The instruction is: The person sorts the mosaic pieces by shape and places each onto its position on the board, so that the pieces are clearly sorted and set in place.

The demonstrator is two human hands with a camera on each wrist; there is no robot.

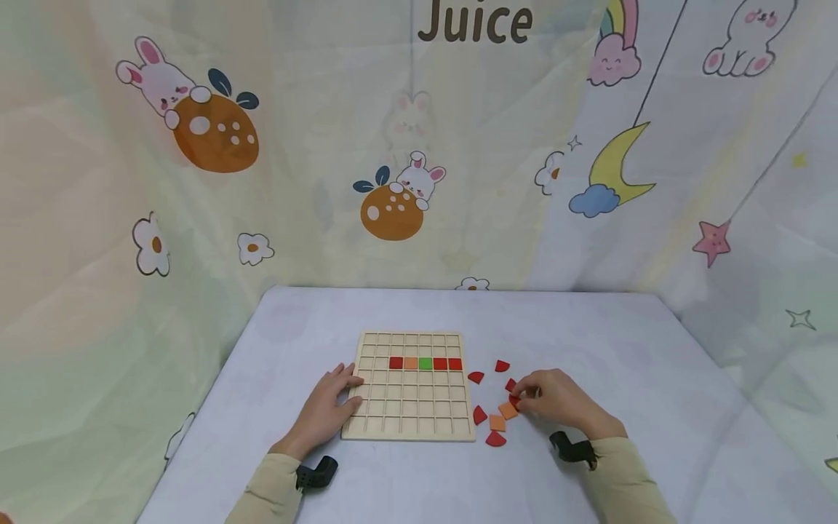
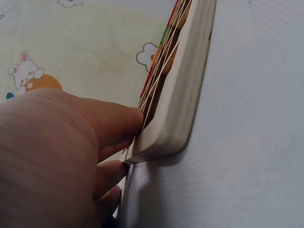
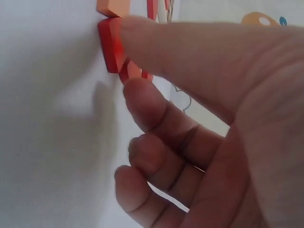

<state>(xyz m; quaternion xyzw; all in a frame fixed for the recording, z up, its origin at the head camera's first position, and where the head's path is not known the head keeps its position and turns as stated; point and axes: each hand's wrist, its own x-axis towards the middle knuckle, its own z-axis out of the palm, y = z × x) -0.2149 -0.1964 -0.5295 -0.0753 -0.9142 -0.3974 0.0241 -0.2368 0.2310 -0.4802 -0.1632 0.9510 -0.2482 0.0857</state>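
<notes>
Currently, the wooden grid board [image 1: 415, 431] lies on the table [image 1: 406, 480], with the left hand [image 1: 324, 409] at its nine o'clock edge, thumb and fingers laid on the rim, fairly straight. A row of squares, red, orange, green [image 1: 425, 363], red and red, sits in the grid from about twelve to two o'clock of its centre. At three o'clock, beyond the board, the right hand [image 1: 564, 397] has its thumb touching a red piece [image 3: 108, 45]; I cannot tell whether it is gripped. Two orange squares [image 1: 497, 423] lie toward seven o'clock from those fingertips.
</notes>
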